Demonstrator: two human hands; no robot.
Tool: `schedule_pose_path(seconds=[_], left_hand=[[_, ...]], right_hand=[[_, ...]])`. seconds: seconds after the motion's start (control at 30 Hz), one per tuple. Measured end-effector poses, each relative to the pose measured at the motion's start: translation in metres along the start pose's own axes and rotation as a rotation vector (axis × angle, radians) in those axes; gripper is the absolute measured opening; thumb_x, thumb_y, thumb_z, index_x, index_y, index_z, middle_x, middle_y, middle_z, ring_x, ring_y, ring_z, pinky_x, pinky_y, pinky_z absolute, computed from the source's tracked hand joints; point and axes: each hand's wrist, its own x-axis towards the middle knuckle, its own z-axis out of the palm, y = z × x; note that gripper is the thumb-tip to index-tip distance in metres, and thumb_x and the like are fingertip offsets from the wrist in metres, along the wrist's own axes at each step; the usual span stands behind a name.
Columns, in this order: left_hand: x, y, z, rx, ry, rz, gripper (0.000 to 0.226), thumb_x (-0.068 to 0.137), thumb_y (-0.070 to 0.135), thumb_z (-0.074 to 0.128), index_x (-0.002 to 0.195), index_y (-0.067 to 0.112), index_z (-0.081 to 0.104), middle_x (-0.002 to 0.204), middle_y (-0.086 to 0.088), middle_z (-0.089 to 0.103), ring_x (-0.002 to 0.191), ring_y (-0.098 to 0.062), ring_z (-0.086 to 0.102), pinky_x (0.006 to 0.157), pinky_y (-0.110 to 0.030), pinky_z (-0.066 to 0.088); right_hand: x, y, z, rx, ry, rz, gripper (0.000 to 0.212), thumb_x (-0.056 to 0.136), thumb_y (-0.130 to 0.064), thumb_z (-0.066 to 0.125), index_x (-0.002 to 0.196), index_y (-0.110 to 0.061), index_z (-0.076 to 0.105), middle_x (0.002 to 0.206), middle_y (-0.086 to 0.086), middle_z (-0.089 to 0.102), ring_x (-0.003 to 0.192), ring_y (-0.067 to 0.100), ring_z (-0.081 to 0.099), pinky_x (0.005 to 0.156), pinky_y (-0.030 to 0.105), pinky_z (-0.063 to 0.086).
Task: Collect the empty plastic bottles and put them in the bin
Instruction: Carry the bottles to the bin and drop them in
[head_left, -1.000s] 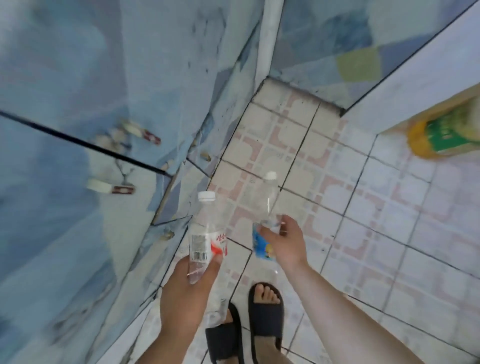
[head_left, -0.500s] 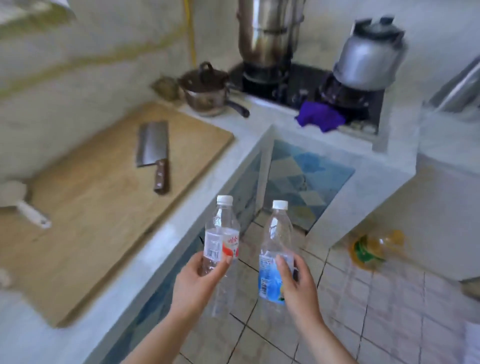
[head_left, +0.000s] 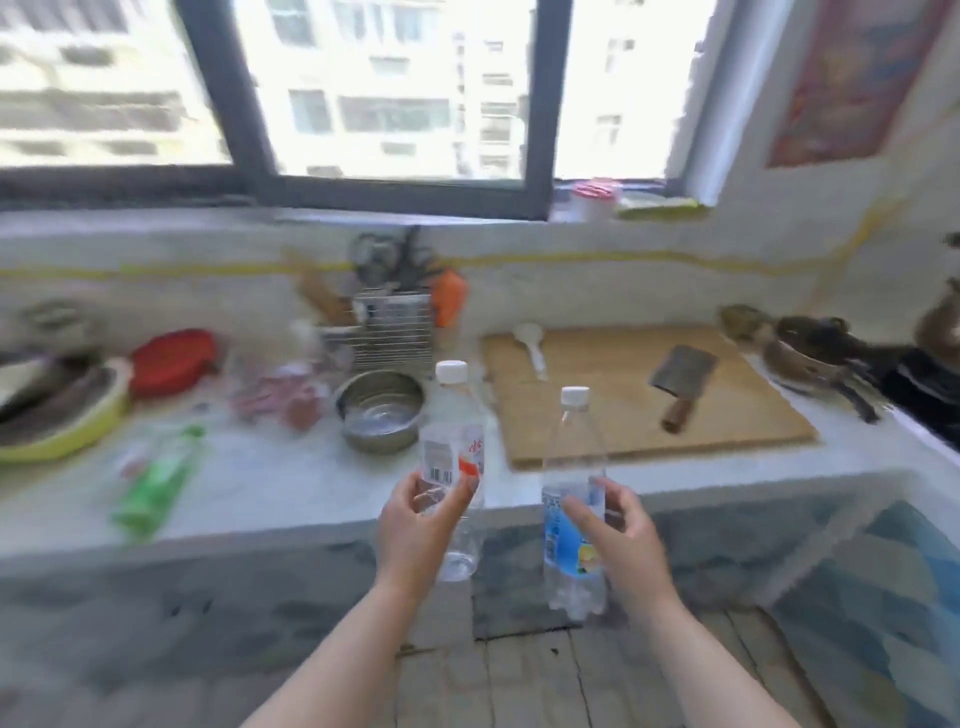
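I hold two clear, empty plastic bottles upright in front of a kitchen counter. My left hand (head_left: 421, 530) grips the bottle with the red and white label (head_left: 453, 457) around its lower half. My right hand (head_left: 621, 535) grips the bottle with the blue label (head_left: 571, 499) at its middle. Both bottles have white caps and stand side by side, a small gap apart. A green bottle (head_left: 156, 480) lies on its side on the counter at the left. No bin is in view.
The grey stone counter (head_left: 291, 499) carries a steel bowl (head_left: 380, 410), a wooden cutting board (head_left: 613, 415) with a cleaver (head_left: 680, 384), a utensil rack (head_left: 392, 327), and a yellow-rimmed basin (head_left: 67, 421). A pan (head_left: 815, 353) sits at the right. A window runs behind.
The view has swung up from the floor and stove corner to the counter and window. Both hands keep their bottles, which have stayed upright and moved slightly apart.
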Motion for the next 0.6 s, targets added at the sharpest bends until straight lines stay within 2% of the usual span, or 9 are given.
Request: schedule_pose_path(seconds=[0.1, 0.23, 0.37, 0.43, 0.5, 0.6], left_hand=[[-0.02, -0.009, -0.11, -0.041, 0.207, -0.011, 0.035, 0.07, 0.047, 0.078, 0.093, 0.024, 0.066, 0.09, 0.004, 0.073, 0.09, -0.013, 0.067, 0.078, -0.033, 0.054], [-0.057, -0.032, -0.266, -0.053, 0.475, -0.032, 0.031, 0.069, 0.042, 0.081, 0.092, 0.028, 0.066, 0.086, 0.009, 0.074, 0.086, -0.01, 0.069, 0.072, -0.029, 0.051], [-0.112, -0.06, -0.428, -0.049, 0.772, -0.086, 0.03, 0.067, 0.047, 0.079, 0.09, 0.034, 0.064, 0.085, 0.014, 0.072, 0.081, -0.001, 0.067, 0.068, -0.026, 0.048], [-0.142, -0.072, -0.505, -0.066, 0.921, -0.132, 0.031, 0.064, 0.054, 0.077, 0.084, 0.034, 0.064, 0.081, 0.013, 0.072, 0.077, -0.003, 0.068, 0.067, -0.027, 0.049], [-0.174, -0.084, -0.575, -0.061, 1.05, -0.158, 0.042, 0.057, 0.062, 0.073, 0.086, 0.033, 0.065, 0.081, 0.012, 0.073, 0.077, -0.005, 0.068, 0.068, -0.03, 0.051], [-0.219, -0.101, -0.66, -0.054, 1.189, -0.207, 0.04, 0.067, 0.055, 0.075, 0.096, 0.029, 0.064, 0.086, 0.013, 0.069, 0.081, -0.001, 0.063, 0.065, -0.025, 0.045]], right_hand=[[-0.018, -0.014, 0.096, -0.032, -0.187, 0.003, 0.043, 0.077, -0.025, 0.077, 0.114, -0.024, 0.054, 0.098, -0.01, 0.061, 0.088, 0.007, 0.061, 0.055, 0.013, 0.05], [-0.055, -0.014, 0.247, -0.088, -0.445, 0.0, 0.041, 0.077, -0.026, 0.076, 0.113, -0.025, 0.056, 0.101, -0.004, 0.063, 0.093, 0.015, 0.065, 0.06, 0.022, 0.05], [-0.132, -0.004, 0.422, -0.119, -0.715, 0.029, 0.046, 0.074, -0.028, 0.078, 0.116, -0.023, 0.058, 0.104, 0.001, 0.065, 0.097, 0.018, 0.064, 0.065, 0.028, 0.053], [-0.182, 0.003, 0.504, -0.123, -0.838, 0.043, 0.046, 0.073, -0.03, 0.079, 0.114, -0.023, 0.06, 0.103, 0.002, 0.067, 0.095, 0.017, 0.066, 0.071, 0.032, 0.056], [-0.234, 0.007, 0.576, -0.118, -0.931, 0.045, 0.042, 0.074, -0.028, 0.078, 0.112, -0.022, 0.06, 0.101, 0.002, 0.068, 0.091, 0.015, 0.066, 0.071, 0.03, 0.055], [-0.301, 0.011, 0.661, -0.13, -1.047, 0.044, 0.04, 0.076, -0.028, 0.077, 0.111, -0.023, 0.059, 0.1, 0.0, 0.068, 0.092, 0.012, 0.065, 0.072, 0.027, 0.053]])
